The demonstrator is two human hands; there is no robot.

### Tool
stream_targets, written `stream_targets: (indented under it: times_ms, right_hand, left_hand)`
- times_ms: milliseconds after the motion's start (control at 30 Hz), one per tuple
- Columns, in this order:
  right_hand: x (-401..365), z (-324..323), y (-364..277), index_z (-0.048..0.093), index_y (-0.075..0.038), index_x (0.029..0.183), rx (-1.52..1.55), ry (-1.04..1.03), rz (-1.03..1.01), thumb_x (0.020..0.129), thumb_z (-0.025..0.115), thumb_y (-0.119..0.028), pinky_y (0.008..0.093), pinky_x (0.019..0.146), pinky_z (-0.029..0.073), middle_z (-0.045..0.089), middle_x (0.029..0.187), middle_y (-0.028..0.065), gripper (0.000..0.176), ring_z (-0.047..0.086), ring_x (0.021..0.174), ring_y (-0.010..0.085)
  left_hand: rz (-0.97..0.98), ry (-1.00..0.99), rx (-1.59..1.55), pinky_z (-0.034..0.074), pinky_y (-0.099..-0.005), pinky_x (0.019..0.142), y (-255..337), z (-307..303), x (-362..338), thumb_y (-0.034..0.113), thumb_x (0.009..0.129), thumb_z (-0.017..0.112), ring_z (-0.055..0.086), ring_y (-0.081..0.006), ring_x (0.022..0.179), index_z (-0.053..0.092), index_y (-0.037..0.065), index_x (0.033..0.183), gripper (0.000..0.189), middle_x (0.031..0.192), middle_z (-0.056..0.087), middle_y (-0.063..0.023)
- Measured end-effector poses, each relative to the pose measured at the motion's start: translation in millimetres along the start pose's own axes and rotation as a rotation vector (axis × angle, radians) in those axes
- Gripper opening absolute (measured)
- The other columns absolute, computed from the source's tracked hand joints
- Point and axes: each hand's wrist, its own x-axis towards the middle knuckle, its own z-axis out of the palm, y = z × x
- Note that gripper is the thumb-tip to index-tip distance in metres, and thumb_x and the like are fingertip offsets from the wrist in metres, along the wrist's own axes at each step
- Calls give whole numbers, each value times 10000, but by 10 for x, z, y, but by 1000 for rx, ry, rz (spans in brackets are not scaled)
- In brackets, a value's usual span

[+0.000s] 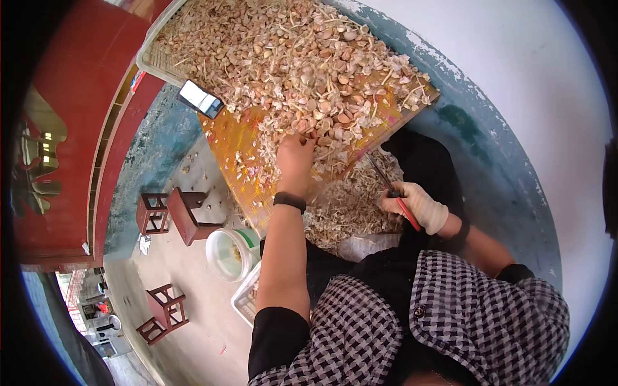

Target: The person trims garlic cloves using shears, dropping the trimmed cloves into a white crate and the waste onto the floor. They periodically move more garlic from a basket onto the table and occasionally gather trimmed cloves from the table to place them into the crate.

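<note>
The bare left hand [296, 157] has its fingers at the near edge of the garlic pile [309, 71], which lies on the patterned worktop [248, 183], but I cannot tell if it pinches a clove. The right hand [418, 207], wearing a pale glove, is grasping the scissors [408, 216] by their red handles, near the worktop's edge, above dry garlic scraps [351, 209]; a phone [200, 99] lies beside the pile.
</note>
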Motion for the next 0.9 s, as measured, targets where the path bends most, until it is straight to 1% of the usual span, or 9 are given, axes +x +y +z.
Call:
stream_targets:
  times_ms: [100, 267, 367, 433, 500, 567, 700, 833, 900]
  right_hand:
    - [-81, -4, -75, 620, -31, 921, -29, 17, -44, 823, 741, -290, 225, 557, 444, 597, 758, -7, 302, 553, 635, 69]
    - [-16, -98, -222, 628, -13, 903, -45, 62, -98, 825, 730, -277, 232, 553, 428, 585, 727, -3, 293, 524, 610, 63]
    - [130, -27, -333, 635, -8, 888, -36, 62, -177, 809, 732, -292, 239, 548, 425, 589, 709, 11, 311, 533, 610, 72]
    - [156, 173, -552, 638, -10, 871, 62, 40, -207, 806, 730, -308, 245, 546, 422, 591, 699, 18, 319, 540, 611, 77]
    - [330, 303, -522, 633, -4, 855, -265, 119, -296, 816, 724, -342, 284, 572, 448, 610, 726, 39, 352, 578, 645, 110]
    - [397, 474, -576, 629, 9, 867, -575, 167, -463, 819, 724, -356, 312, 592, 462, 622, 730, 71, 381, 593, 665, 136]
    - [374, 606, -490, 626, 36, 917, -188, 34, -452, 832, 709, -309, 344, 616, 466, 609, 708, 184, 365, 593, 665, 180]
    - [306, 623, -484, 623, 29, 930, -452, 106, -489, 828, 685, -233, 348, 604, 469, 619, 721, 183, 288, 610, 645, 193]
    - [143, 679, -658, 626, 22, 938, -563, 164, -454, 814, 684, -221, 366, 616, 475, 630, 736, 195, 279, 632, 667, 249]
  left_hand:
    - [15, -21, -150, 511, -405, 739, -132, 41, 65, 272, 783, 730, 645, -322, 805, 684, 7, 854, 279, 873, 670, -170]
    - [-371, -47, -1300, 536, -264, 659, -107, -323, -218, 154, 939, 606, 645, -181, 736, 588, -21, 974, 179, 922, 660, -117]
    - [-256, -18, -1364, 538, -275, 660, -16, -421, -568, 98, 913, 633, 647, -174, 733, 589, -17, 966, 135, 899, 656, -120]
    - [-152, -21, -1075, 542, -265, 682, 27, -343, -831, 19, 893, 632, 655, -173, 792, 555, -14, 1000, 136, 964, 644, -131]
    - [-46, 39, -850, 550, -270, 697, 227, -232, -1117, -7, 882, 634, 658, -173, 790, 569, -15, 981, 118, 952, 642, -123]
    - [292, 148, -546, 555, -276, 739, 474, -323, -1357, -42, 867, 631, 661, -173, 799, 590, -18, 971, 115, 933, 640, -104]
    - [8, -30, -1219, 563, -288, 739, 439, -360, -1568, 47, 916, 619, 657, -176, 860, 599, -18, 1010, 117, 960, 625, -81]
    - [-129, 18, -1126, 547, -270, 633, 625, -462, -1669, 100, 972, 545, 639, -153, 763, 570, -15, 1070, 154, 855, 635, -74]
    - [-289, -190, -1272, 501, -254, 551, 593, -482, -1647, 145, 996, 506, 612, -129, 693, 573, 1, 1048, 167, 825, 632, -59]
